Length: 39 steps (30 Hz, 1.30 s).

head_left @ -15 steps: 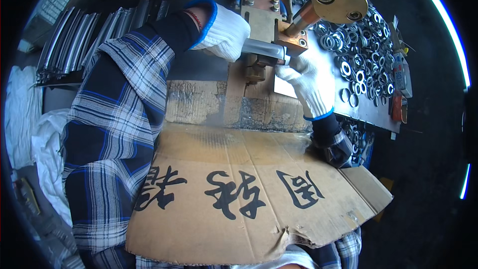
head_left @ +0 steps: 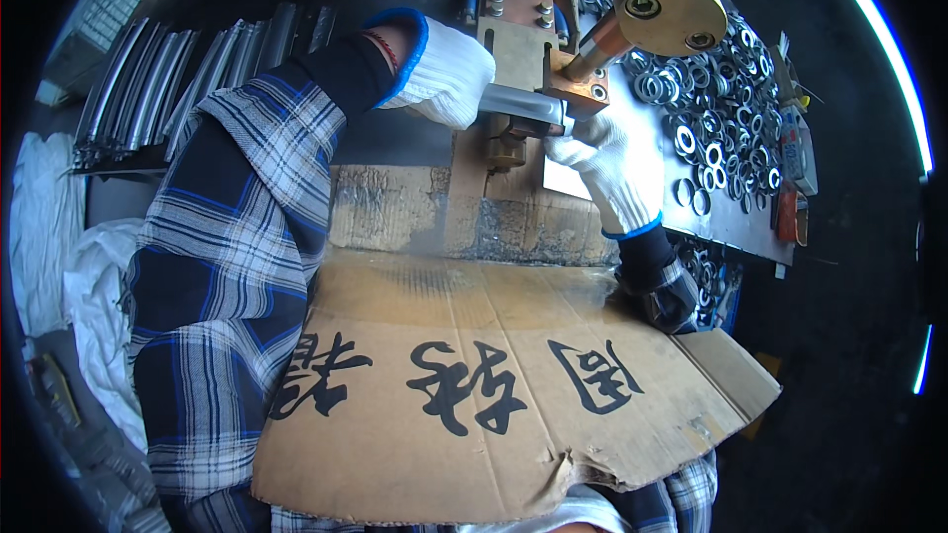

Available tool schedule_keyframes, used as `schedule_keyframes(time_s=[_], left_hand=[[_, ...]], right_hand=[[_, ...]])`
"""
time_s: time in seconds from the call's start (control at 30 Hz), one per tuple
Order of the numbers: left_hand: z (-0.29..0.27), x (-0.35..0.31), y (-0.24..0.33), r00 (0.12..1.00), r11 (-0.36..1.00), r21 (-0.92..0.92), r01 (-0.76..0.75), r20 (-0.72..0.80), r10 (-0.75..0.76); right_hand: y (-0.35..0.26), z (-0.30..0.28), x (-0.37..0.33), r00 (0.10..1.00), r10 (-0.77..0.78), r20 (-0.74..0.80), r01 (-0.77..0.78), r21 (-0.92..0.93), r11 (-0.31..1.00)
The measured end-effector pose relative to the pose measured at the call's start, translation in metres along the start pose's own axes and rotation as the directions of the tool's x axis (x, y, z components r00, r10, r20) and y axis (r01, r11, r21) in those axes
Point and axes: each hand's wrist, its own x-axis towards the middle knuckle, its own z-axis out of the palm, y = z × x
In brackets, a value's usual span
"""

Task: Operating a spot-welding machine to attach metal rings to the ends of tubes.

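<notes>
My left hand (head_left: 444, 74), in a white knit glove with a blue cuff, closes round the left end of a shiny metal bar (head_left: 523, 104). The bar runs right, between a copper block (head_left: 578, 89) of the machine above and a brass stub (head_left: 507, 151) below. At the bar's right end is my right hand (head_left: 617, 163), gloved the same way. Its thumb and fingers are drawn together just under the copper block, and what they pinch is hidden. Above hangs a round brass head (head_left: 670, 5) on a copper arm.
Many loose metal rings (head_left: 711, 118) cover the table at the right. Long curved metal strips (head_left: 148, 79) are stacked at the left. A cardboard sheet (head_left: 395, 464) with black handwriting lies over my lap. White cloth or bags (head_left: 44, 227) hang at far left.
The machine's brass head and copper block have come down slightly. The metal bar sits a touch lower, with my left hand moving with it. My right hand stays nearly in place.
</notes>
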Motion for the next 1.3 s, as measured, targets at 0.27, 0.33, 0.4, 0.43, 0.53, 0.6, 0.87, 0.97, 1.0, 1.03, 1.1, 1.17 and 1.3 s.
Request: schedule_keyframes(time_s=[0.27,0.33,0.4,0.43,0.53,0.6,0.87,0.97,1.0,1.03,1.1,1.17,1.3], left_hand=[[-0.002,0.005,0.003,0.996,0.999,-0.009,0.035,0.087,-0.034],[-0.004,0.006,0.003,0.991,0.999,-0.029,0.043,0.125,-0.039],[-0.008,0.004,0.001,0.986,0.997,-0.048,0.053,0.162,-0.045],[-0.009,0.000,-0.003,0.983,0.984,-0.159,0.078,0.176,-0.050],[-0.013,-0.014,-0.020,0.964,0.906,-0.399,0.142,0.264,-0.034],[-0.013,-0.015,-0.032,0.942,0.836,-0.518,0.183,0.334,0.001],[-0.009,-0.013,-0.040,0.900,0.763,-0.586,0.272,0.436,0.014],[0.004,-0.014,-0.044,0.949,0.834,-0.525,0.170,0.315,0.005],[0.004,-0.014,-0.040,0.948,0.837,-0.522,0.166,0.317,0.009],[-0.003,-0.017,-0.027,0.982,0.920,-0.385,0.070,0.188,0.004],[-0.009,-0.041,0.006,0.995,0.971,-0.216,0.100,0.012,-0.100],[0.038,-0.047,0.001,0.944,0.995,0.045,0.086,-0.324,-0.067],[0.056,-0.048,0.012,0.863,0.941,0.301,0.154,-0.504,0.020]], right_hand=[[-0.004,0.004,-0.001,0.998,-0.030,0.059,-0.002,0.477,0.879],[-0.004,0.007,0.000,0.996,-0.041,0.073,-0.005,0.546,0.838],[-0.002,0.008,0.000,0.996,-0.046,0.076,-0.007,0.575,0.818],[-0.002,0.007,0.001,0.993,-0.052,0.111,-0.023,0.583,0.812],[-0.014,-0.004,-0.002,0.983,-0.014,0.182,-0.090,0.552,0.829],[-0.014,-0.006,-0.003,0.976,0.037,0.214,-0.144,0.511,0.848],[0.018,0.002,0.000,0.976,-0.217,0.027,0.115,0.781,0.614],[0.037,-0.015,-0.004,0.999,-0.027,-0.037,0.042,0.516,0.856],[0.032,-0.020,-0.008,0.998,0.041,-0.054,-0.011,0.471,0.882],[0.029,-0.024,-0.012,0.994,0.084,-0.065,-0.046,0.449,0.892],[0.024,-0.021,-0.008,0.991,0.126,-0.051,-0.095,0.406,0.909],[0.015,-0.020,-0.008,0.996,0.091,-0.014,-0.078,0.399,0.913],[0.031,-0.007,-0.003,0.984,-0.125,0.126,0.031,0.568,0.822]])
